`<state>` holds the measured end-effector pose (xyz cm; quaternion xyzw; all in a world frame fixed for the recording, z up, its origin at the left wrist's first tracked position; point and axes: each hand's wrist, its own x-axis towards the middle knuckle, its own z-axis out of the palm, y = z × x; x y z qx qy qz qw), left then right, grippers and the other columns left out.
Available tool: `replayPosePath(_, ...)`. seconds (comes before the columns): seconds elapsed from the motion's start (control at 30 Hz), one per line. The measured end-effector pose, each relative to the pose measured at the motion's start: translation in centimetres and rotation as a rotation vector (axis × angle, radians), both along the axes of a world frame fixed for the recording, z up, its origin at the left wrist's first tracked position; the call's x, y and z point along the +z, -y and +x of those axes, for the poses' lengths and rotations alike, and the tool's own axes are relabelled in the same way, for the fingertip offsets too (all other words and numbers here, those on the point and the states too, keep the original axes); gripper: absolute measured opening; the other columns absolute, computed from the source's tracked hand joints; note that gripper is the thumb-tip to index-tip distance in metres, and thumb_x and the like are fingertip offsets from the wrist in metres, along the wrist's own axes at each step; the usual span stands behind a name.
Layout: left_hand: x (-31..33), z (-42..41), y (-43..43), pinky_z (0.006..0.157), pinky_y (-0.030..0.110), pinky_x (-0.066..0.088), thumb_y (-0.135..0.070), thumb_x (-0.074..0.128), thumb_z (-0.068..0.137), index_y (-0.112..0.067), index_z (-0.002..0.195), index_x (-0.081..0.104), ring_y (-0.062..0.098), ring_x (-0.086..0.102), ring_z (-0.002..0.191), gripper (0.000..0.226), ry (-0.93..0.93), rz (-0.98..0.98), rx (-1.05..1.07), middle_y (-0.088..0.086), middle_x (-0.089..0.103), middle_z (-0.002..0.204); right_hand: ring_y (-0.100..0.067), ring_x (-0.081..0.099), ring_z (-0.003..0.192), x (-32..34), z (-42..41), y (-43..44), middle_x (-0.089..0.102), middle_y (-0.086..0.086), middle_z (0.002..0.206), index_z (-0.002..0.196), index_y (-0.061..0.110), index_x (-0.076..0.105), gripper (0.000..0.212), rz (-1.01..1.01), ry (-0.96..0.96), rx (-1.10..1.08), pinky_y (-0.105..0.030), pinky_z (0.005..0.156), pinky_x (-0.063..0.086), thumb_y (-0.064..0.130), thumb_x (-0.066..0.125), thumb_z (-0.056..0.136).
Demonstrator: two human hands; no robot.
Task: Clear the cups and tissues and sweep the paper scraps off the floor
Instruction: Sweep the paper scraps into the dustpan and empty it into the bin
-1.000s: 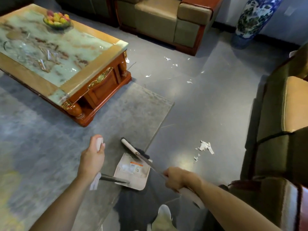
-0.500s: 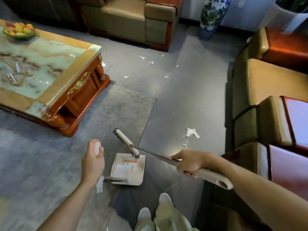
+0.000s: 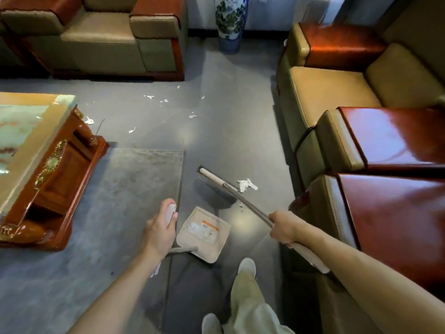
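My left hand (image 3: 160, 227) grips the white upright handle of a beige dustpan (image 3: 203, 233), whose pan rests on the grey floor just right of the hand. My right hand (image 3: 284, 227) holds the metal shaft of a broom (image 3: 216, 179); its cream head with dark bristles lies on the floor beyond the pan. A clump of white paper scraps (image 3: 246, 184) sits right beside the broom head. More small scraps (image 3: 154, 97) are scattered farther off, near the table corner and the far sofa.
A wooden coffee table (image 3: 55, 165) with a marble top stands at the left on a grey rug (image 3: 134, 179). Armchairs (image 3: 337, 97) line the right side, a sofa (image 3: 108, 44) the far side. A blue-and-white vase (image 3: 230, 22) stands between them. My feet are below the pan.
I have stepped toward the armchairs, so the table has slid left in view. The broom head has swung right, away from the dustpan to the paper clump. Both grips are unchanged.
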<state>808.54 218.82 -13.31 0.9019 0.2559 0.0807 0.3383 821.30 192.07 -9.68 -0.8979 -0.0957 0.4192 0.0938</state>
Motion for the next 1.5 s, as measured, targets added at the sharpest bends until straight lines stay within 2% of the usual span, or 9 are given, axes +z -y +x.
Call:
replayPosePath(0.13,-0.9,5.4,2.2,0.059,0.036,0.038,-0.018,0.054,0.094,-0.025,0.119,0.049,0.046,0.06,0.077,0.026,-0.046,0.02,-0.095,0.022,0.066,0.088,-0.017,0.061,0.078,-1.8,4.4,2.8,0.061,-0.007,0.1,0.119,0.01,0.056,0.028,-0.001,0.023,-0.115,-0.02,0.057,0.048,0.015,0.055,0.092)
replayPosePath(0.27,-2.1,11.4,3.4,0.059,0.032,0.033,-0.02,0.054,0.093,-0.026,0.119,0.049,0.044,0.06,0.081,0.027,-0.079,0.015,-0.159,0.02,0.066,0.092,-0.013,0.058,0.072,-3.4,10.8,4.4,0.054,-0.001,0.085,0.121,0.012,0.053,0.029,-0.035,0.012,-0.219,-0.018,0.053,0.045,0.014,0.056,0.092)
replayPosePath(0.37,-2.4,15.0,2.9,0.058,0.035,0.038,-0.021,0.054,0.093,-0.042,0.107,0.039,0.043,0.06,0.078,0.029,-0.103,0.003,-0.156,0.019,0.065,0.085,-0.012,0.056,0.069,-4.2,15.3,4.8,0.051,0.0,0.082,0.121,0.012,0.052,0.029,-0.077,-0.02,-0.225,-0.018,0.049,0.043,0.014,0.055,0.092)
replayPosePath(0.47,-2.7,17.7,2.1,0.057,0.036,0.039,-0.018,0.055,0.092,-0.042,0.104,0.038,0.043,0.061,0.074,0.032,-0.084,0.017,-0.138,0.017,0.063,0.078,-0.013,0.056,0.07,-5.4,17.8,4.5,0.052,0.0,0.081,0.121,0.01,0.052,0.03,-0.112,-0.067,-0.184,-0.019,0.05,0.043,0.015,0.055,0.092)
replayPosePath(0.67,-3.3,22.8,3.3,0.059,0.034,0.036,-0.018,0.057,0.091,-0.028,0.114,0.049,0.046,0.06,0.075,0.026,-0.069,0.065,-0.112,0.022,0.066,0.083,-0.026,0.062,0.104,-6.0,15.9,1.9,0.063,-0.012,0.117,0.121,0.003,0.055,0.036,-0.119,-0.179,0.075,-0.026,0.075,0.044,0.015,0.055,0.088)
replayPosePath(0.83,-3.0,24.8,4.2,0.058,0.033,0.034,-0.025,0.055,0.092,-0.029,0.116,0.047,0.046,0.06,0.076,0.026,-0.084,0.084,-0.131,0.025,0.065,0.083,-0.01,0.059,0.062,-1.6,18.6,3.9,0.061,0.001,0.074,0.12,0.005,0.062,0.039,0.103,-0.33,-0.204,-0.023,0.057,0.05,0.014,0.059,0.083)
replayPosePath(1.0,-2.1,26.0,4.0,0.06,0.036,0.036,-0.023,0.055,0.093,-0.022,0.118,0.05,0.048,0.06,0.079,0.025,-0.088,0.036,-0.118,0.029,0.062,0.081,-0.005,0.056,0.045,2.5,20.4,4.8,0.06,0.002,0.064,0.121,0.005,0.062,0.041,0.128,-0.304,-0.201,-0.017,0.042,0.045,0.012,0.06,0.08)
replayPosePath(1.33,0.5,35.4,1.3,0.069,0.043,0.043,-0.018,0.052,0.094,-0.015,0.12,0.051,0.046,0.059,0.083,0.026,-0.011,-0.005,-0.02,0.024,0.064,0.09,-0.019,0.061,0.063,0.1,29.4,2.0,0.067,-0.01,0.082,0.123,0.011,0.054,0.037,0.127,-0.124,-0.391,-0.035,0.073,0.059,0.012,0.056,0.086)
replayPosePath(1.5,-0.6,42.6,-1.3,0.068,0.041,0.043,-0.021,0.05,0.095,-0.018,0.121,0.049,0.044,0.059,0.083,0.026,-0.04,-0.037,-0.004,0.021,0.063,0.091,-0.021,0.065,0.068,-3.5,36.8,-0.3,0.062,-0.01,0.091,0.121,0.012,0.051,0.034,0.089,-0.046,-0.388,-0.032,0.062,0.061,0.012,0.052,0.088)
